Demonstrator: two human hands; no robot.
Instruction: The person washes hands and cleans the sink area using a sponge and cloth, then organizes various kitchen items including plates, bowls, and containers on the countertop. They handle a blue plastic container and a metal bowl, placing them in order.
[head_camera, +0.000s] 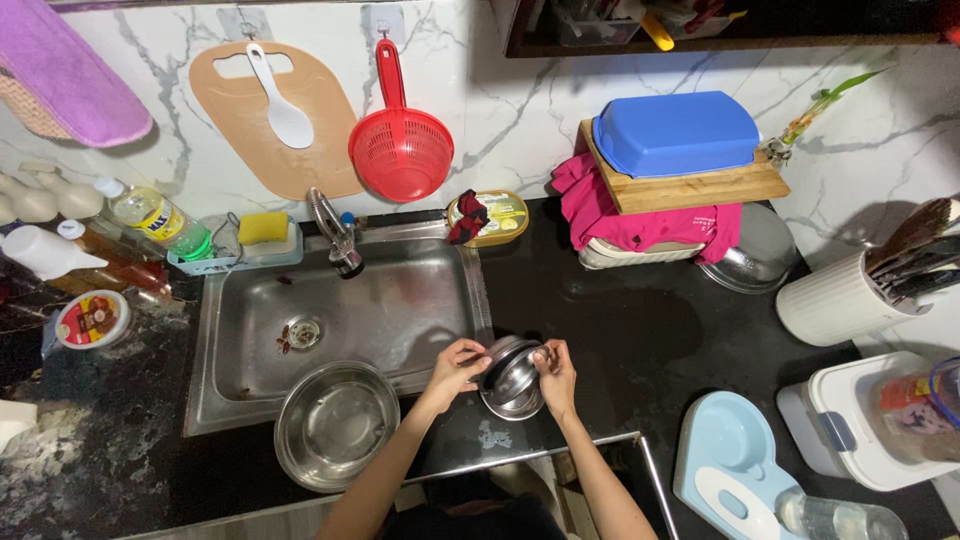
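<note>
Two hands meet over the black worktop (620, 330) just right of the sink (400, 300). The left hand (458, 366) and the right hand (556, 374) each clasp one side of a small steel bowl (512, 380), fingers curled round its rim, forearms angled up from the bottom edge. The bowl is tilted on its side between them, near the worktop's front edge. One larger steel bowl (336, 424) sits at the sink's front corner, just beside the left forearm. Among the packages, one clear bottle with a yellow label (158, 219) lies tilted left of the tap, one round red-and-white lidded tub (92, 319) sits further left, and one oval yellow tin (492, 216) stands behind the sink. One red colander (402, 150) hangs on the wall.
</note>
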